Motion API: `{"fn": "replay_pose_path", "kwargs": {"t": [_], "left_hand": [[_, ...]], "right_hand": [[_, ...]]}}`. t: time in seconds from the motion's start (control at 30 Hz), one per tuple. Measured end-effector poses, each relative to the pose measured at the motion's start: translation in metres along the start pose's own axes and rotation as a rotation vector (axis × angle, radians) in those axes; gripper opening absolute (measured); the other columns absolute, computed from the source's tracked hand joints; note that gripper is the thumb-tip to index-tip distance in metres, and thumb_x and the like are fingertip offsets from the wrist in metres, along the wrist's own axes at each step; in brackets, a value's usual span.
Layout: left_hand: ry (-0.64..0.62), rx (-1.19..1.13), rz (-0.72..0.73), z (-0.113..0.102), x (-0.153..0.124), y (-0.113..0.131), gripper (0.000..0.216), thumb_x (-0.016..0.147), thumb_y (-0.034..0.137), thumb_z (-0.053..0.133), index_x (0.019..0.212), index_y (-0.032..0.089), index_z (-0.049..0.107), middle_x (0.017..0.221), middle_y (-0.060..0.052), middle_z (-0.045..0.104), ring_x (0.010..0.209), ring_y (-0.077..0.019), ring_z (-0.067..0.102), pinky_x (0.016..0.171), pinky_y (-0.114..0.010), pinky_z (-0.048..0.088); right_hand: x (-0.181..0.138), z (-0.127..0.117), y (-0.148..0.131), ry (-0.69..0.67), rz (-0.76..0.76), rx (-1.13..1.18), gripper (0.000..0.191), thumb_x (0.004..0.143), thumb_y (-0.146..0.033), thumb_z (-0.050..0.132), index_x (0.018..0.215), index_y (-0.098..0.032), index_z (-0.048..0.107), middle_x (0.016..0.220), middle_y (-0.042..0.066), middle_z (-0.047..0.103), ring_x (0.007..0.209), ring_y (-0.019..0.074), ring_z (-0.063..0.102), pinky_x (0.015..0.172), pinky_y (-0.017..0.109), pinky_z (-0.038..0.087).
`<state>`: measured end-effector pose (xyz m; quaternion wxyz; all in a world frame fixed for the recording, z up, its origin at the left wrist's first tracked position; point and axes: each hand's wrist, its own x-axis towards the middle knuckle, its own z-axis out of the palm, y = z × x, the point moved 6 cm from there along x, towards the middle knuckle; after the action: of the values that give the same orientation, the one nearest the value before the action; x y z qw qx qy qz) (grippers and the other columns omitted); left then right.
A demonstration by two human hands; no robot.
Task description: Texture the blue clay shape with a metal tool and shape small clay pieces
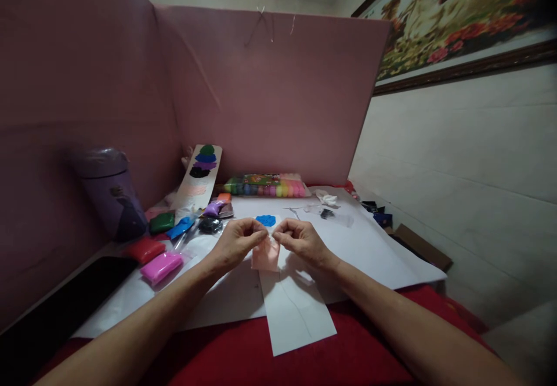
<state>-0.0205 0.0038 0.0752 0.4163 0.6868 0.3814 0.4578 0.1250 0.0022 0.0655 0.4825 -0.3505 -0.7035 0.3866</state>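
My left hand (pixel 238 241) and my right hand (pixel 305 242) face each other over the table, each with thumb and finger pinched. Between them hangs a small clear packet of pale peach clay (pixel 265 256), gripped at its top edge by both hands. Just beyond the fingertips, a flattened patch of blue clay (pixel 265 220) shows. Below the packet lies a long white card (pixel 299 322) with a thin line drawn along it. How far the packet's top is torn or parted cannot be made out.
Several clay packets, including pink (pixel 162 267) and red (pixel 144 250), lie at left near a purple tumbler (pixel 112 197) and a dark flat panel (pixel 73 293). A card with colour patches (pixel 213 180) leans behind. A multicoloured clay pack (pixel 265 186) and crumpled tissue (pixel 326 198) sit further back.
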Motion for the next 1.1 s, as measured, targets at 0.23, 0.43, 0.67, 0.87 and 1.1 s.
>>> {"fn": "replay_pose_path", "kwargs": {"t": [0.23, 0.43, 0.67, 0.87, 1.1], "left_hand": [[0.028, -0.035, 0.022, 0.002, -0.001, 0.0, 0.027, 0.067, 0.037, 0.069, 0.061, 0.013, 0.059, 0.057, 0.0, 0.057, 0.054, -0.0111, 0.049, 0.053, -0.023, 0.038], [0.048, -0.123, -0.023, -0.005, -0.001, -0.001, 0.032, 0.067, 0.043, 0.072, 0.068, 0.012, 0.065, 0.06, -0.003, 0.062, 0.053, -0.0106, 0.048, 0.051, -0.023, 0.035], [0.044, -0.259, -0.055, -0.005, -0.002, -0.006, 0.03, 0.067, 0.039, 0.075, 0.062, 0.011, 0.064, 0.055, -0.003, 0.062, 0.051, -0.0099, 0.049, 0.052, -0.023, 0.037], [-0.022, -0.361, -0.101, -0.003, -0.001, -0.015, 0.036, 0.073, 0.046, 0.07, 0.071, 0.01, 0.067, 0.063, -0.004, 0.063, 0.056, -0.0107, 0.052, 0.057, -0.024, 0.039], [0.03, -0.257, -0.055, -0.002, -0.002, -0.012, 0.035, 0.065, 0.043, 0.074, 0.059, 0.011, 0.062, 0.054, -0.003, 0.06, 0.051, -0.0095, 0.048, 0.053, -0.023, 0.037]], "right_hand": [[-0.001, 0.0, -0.005, 0.041, -0.006, -0.009, 0.018, 0.073, -0.032, 0.064, 0.065, -0.016, 0.059, 0.059, -0.002, 0.05, 0.053, 0.0096, 0.039, 0.051, 0.024, 0.03], [0.0, -0.003, 0.0, 0.058, 0.039, 0.109, 0.025, 0.072, -0.04, 0.067, 0.066, -0.018, 0.057, 0.056, -0.004, 0.045, 0.049, 0.0088, 0.033, 0.047, 0.023, 0.026], [0.001, 0.0, 0.005, 0.048, 0.045, 0.158, 0.029, 0.071, -0.043, 0.07, 0.068, -0.017, 0.057, 0.057, -0.003, 0.048, 0.05, 0.0089, 0.036, 0.047, 0.023, 0.027], [0.001, -0.002, 0.007, 0.071, 0.105, 0.229, 0.032, 0.069, -0.045, 0.071, 0.063, -0.017, 0.055, 0.052, -0.005, 0.043, 0.047, 0.0075, 0.034, 0.045, 0.023, 0.026], [-0.002, -0.003, 0.012, 0.121, 0.145, 0.175, 0.036, 0.069, -0.047, 0.071, 0.061, -0.016, 0.055, 0.05, -0.005, 0.042, 0.044, 0.0068, 0.032, 0.042, 0.022, 0.021]]}}
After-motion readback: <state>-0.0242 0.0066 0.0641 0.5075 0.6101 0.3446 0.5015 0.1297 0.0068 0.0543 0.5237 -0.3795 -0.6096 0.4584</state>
